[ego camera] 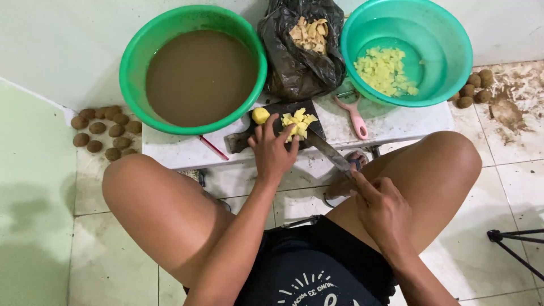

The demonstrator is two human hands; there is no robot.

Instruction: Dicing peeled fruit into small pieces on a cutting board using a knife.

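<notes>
The left hand lies flat, fingers spread over yellow diced potato pieces on the dark wooden cutting board. The right hand, fingers curled around the handle, holds a steel kitchen knife whose blade angles onto the board. A green plastic basin of brown water stands just behind on the white worktop.

Arms and legs bare, no sleeves, rings or watch. Black shorts; dark top with a white sunburst print and lettering.

Ahead of your left hand, the low white table carries two green basins, a black bag, a cutting board and a pink peeler.
</notes>
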